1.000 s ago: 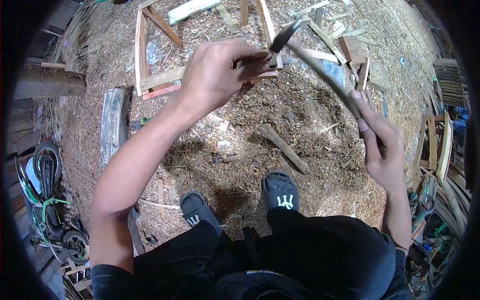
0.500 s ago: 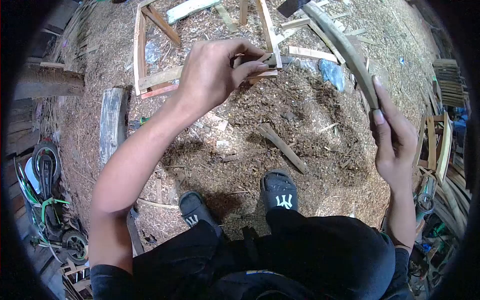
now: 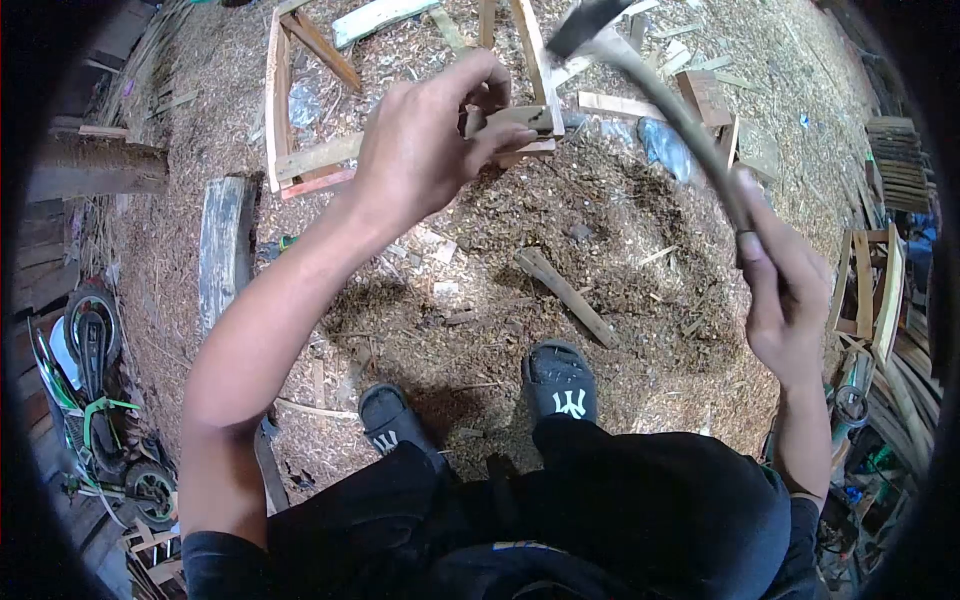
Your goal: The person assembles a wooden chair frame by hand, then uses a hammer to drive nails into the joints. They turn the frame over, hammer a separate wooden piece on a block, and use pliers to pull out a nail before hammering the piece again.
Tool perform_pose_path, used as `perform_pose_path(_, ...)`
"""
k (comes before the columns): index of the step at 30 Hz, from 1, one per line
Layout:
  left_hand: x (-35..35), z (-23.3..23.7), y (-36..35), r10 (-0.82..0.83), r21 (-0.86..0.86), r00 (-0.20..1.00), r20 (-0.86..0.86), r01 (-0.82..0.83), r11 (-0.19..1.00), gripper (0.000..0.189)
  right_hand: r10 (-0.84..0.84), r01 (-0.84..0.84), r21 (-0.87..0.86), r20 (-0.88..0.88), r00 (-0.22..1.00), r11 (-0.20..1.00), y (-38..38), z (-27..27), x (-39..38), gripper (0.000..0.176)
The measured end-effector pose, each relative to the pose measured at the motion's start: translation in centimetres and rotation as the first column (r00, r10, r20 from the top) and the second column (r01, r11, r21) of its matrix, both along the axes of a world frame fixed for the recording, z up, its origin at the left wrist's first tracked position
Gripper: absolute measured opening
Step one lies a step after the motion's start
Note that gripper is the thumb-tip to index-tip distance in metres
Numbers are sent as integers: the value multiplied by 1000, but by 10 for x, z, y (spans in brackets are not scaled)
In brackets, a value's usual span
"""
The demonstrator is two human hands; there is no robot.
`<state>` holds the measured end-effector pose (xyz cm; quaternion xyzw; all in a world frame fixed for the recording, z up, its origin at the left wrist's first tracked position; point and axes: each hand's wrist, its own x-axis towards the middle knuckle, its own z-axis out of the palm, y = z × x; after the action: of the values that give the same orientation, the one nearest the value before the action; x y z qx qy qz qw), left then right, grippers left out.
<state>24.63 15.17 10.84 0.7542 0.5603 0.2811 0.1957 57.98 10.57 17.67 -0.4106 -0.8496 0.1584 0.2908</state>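
Observation:
A hammer [image 3: 680,125] with a long wooden handle and a dark head is gripped low on its handle by my right hand [image 3: 790,270]. Its head [image 3: 585,25], slightly blurred, is raised beyond the corner of a wooden frame [image 3: 320,155]. At that near right corner, my left hand [image 3: 420,140] is closed around a short wood strip [image 3: 525,120] lying on the frame. The thumb presses along the strip, while the index finger is bent and lifted above it. Whether a nail is there is hidden or too small to tell.
Wood chips cover the ground. A loose stick [image 3: 568,298] lies before my sandals [image 3: 558,385]. A weathered plank [image 3: 225,245] lies at left, and a small green motorbike [image 3: 95,420] stands beyond it. A wooden block [image 3: 705,98] and blue plastic [image 3: 663,148] lie ahead.
The hammer has swung a little left and down, its head moving closer to the frame. My left index finger has lifted away from the thumb; the left arm stays nearly still.

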Motion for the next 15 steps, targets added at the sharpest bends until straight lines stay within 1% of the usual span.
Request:
perform_pose_path(1, -1, -2, 1, -20, 33, 999, 30, 19, 999, 34, -84, 83, -35, -34, 996, 996, -5, 6, -3, 58)
perform_pose_path(2, -2, -3, 2, -43, 70, 997, 59, 39, 997, 34, -85, 83, -38, -33, 996, 996, -5, 5, -3, 58)
perform_pose_path(3, 2, 5, 0, -18, 43, 1000, 3, 17, 999, 34, -46, 60, -101, 135, 990, 993, -5, 5, -3, 56)
perform_pose_path(4, 2, 4, -1, -20, 47, 1000, 1, 20, 999, 34, 2, 49, -164, 295, 956, 985, -5, 5, -4, 55)
perform_pose_path(5, 2, 0, -1, -26, 101, 999, -21, 28, 994, 35, 9, 30, -149, 258, 966, 988, -4, 5, -6, 55)
perform_pose_path(6, 2, -1, -1, -24, 155, 999, -41, 30, 987, 35, 9, 29, -143, 258, 966, 989, -2, 4, -5, 55)
perform_pose_path(7, 1, -2, 2, -16, -4, 1000, -15, 16, 1000, 35, 6, 8, -89, 155, 988, 996, 0, 2, -3, 58)
perform_pose_path(8, 1, -2, 2, -17, -13, 1000, -13, 17, 1000, 35, 6, -4, -39, 51, 999, 999, -1, -1, -1, 60)
perform_pose_path(9, 0, -2, 3, -18, 11, 1000, -6, 18, 1000, 34, 6, -4, -46, 52, 999, 999, -4, -4, 0, 60)
perform_pose_path(10, -1, -2, 3, -19, 39, 1000, 1, 19, 999, 33, -72, 73, -23, 5, 997, 997, -6, -7, 0, 61)
perform_pose_path(11, -1, -2, 2, -21, 78, 999, -38, 24, 997, 31, -151, 151, -2, -46, 988, 989, -8, -8, 0, 62)
perform_pose_path(12, 0, -6, 2, -20, 83, 999, -40, 23, 996, 31, -150, 150, 2, -48, 987, 989, -7, -3, -1, 62)
perform_pose_path(13, 1, -12, 2, -36, 143, 999, -24, 39, 989, 27, -83, 101, -102, 163, 983, 990, -6, 4, -2, 56)
perform_pose_path(14, 2, -15, 3, -57, 201, 998, -10, 57, 978, 27, 5, 77, -215, 358, 934, 974, -5, 7, -3, 50)
perform_pose_path(15, 2, -11, 2, -72, 298, 997, -39, 80, 951, 26, 21, 30, -150, 329, 944, 988, -3, 6, 3, 51)
